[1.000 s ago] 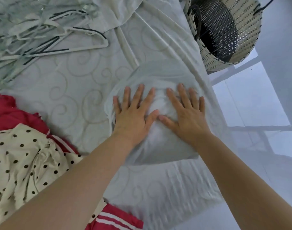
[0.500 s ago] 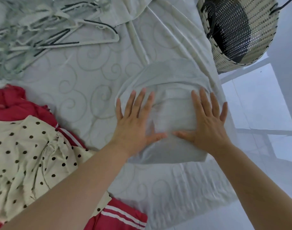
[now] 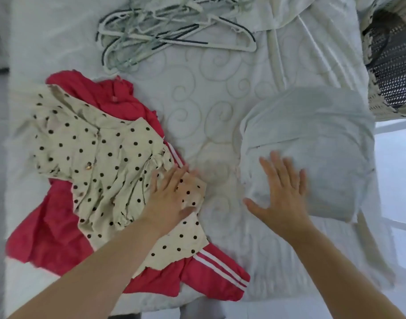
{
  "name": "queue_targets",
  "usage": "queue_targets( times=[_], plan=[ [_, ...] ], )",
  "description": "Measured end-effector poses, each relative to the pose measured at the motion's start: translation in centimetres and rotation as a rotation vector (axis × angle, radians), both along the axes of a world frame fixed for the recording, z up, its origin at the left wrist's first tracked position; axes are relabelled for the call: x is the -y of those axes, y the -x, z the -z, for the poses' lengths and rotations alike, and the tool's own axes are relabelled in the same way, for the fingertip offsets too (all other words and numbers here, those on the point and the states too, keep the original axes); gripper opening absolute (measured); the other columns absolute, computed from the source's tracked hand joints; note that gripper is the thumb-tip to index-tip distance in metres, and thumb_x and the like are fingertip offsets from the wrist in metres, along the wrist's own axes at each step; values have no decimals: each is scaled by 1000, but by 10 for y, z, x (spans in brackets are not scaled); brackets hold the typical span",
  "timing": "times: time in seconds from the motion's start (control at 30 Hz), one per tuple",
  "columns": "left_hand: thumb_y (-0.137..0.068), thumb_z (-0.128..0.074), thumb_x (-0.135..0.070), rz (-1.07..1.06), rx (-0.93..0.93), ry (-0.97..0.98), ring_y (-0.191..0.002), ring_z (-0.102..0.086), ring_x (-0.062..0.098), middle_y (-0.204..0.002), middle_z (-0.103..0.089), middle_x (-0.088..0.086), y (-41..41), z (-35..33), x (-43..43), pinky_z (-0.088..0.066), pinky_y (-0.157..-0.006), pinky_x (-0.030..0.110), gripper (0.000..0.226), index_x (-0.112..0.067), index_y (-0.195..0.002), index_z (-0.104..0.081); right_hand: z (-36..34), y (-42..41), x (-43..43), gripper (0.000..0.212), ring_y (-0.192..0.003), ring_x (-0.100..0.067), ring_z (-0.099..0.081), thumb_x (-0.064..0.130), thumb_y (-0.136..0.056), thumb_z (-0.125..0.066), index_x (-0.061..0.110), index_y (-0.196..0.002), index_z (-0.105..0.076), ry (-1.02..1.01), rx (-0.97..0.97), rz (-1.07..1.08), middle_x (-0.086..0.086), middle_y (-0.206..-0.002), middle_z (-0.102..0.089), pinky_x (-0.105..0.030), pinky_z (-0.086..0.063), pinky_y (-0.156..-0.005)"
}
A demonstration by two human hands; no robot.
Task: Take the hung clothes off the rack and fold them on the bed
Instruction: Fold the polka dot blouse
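Left hand [image 3: 172, 199] flat on spotted garment [image 3: 100, 162], right hand [image 3: 282, 194] flat on folded cloth [image 3: 312, 139].

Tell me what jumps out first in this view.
The red garment with white stripes lies crumpled on the left of the bed, a cream polka-dot garment on top, the left hand flat on it. The right hand presses a folded pale garment at the right edge. Empty hangers are piled at the top.
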State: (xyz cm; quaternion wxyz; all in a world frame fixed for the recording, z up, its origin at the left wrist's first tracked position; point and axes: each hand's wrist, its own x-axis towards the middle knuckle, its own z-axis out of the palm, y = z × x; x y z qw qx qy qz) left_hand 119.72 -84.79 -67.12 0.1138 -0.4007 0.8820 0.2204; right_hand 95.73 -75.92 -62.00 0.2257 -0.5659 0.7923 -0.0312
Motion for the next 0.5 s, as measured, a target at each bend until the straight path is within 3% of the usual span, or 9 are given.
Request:
queue_targets(
  times=[0.07,0.17,0.2,0.3,0.37,0.5],
  plan=[
    [-78,-38,-52,-119,-8,32,-135,-23,21,-141,-46,5,-56,-2,-1,8,-112,42,73,-19,-142,-26,14,-64,4,80,-143,-23,-4,65,-72,-37,33,-143,-18,-47,105,-98,-2,-156,-18,-38,12,-112],
    [-85,-43,-42,-304,-63,69,-137,-24,22,-142,-44,6,-128,-10,11,1,-112,47,66,-22,-143,-20,35,-140,19,83,-146,-22,0,68,-74,-26,31,-148,-15,-140,244,-175,2,-159,-5,-40,10,-114],
    [-87,-49,-38,-335,-71,79,-139,-24,24,-144,-42,7,-147,-12,19,1,-111,49,66,-21,-144,-19,41,-156,29,80,-146,-20,1,66,-79,-31,30,-149,-14,-143,295,-150,2,-159,-5,-40,7,-117],
    [-85,-61,-26,-342,-65,151,-140,-23,28,-145,-39,10,-186,-17,53,3,-111,48,72,-16,-145,-23,52,-184,69,72,-143,-20,-18,45,-89,-55,19,-147,-23,-50,393,15,-4,-154,-24,-40,-14,-118],
    [-85,-63,-23,-355,-72,199,-141,-20,28,-148,-35,9,-202,-21,81,4,-112,46,74,-15,-146,-22,58,-190,98,70,-135,-24,-33,38,-89,-58,13,-145,-26,-4,410,115,-7,-146,-38,-43,-27,-112],
    [-84,-65,-22,-415,-104,240,-140,-21,29,-149,-31,10,-217,-29,136,-3,-114,44,78,-13,-147,-20,65,-191,145,61,-120,-31,-48,33,-86,-59,11,-137,-33,3,415,214,-10,-129,-52,-45,-38,-102]
  ],
)
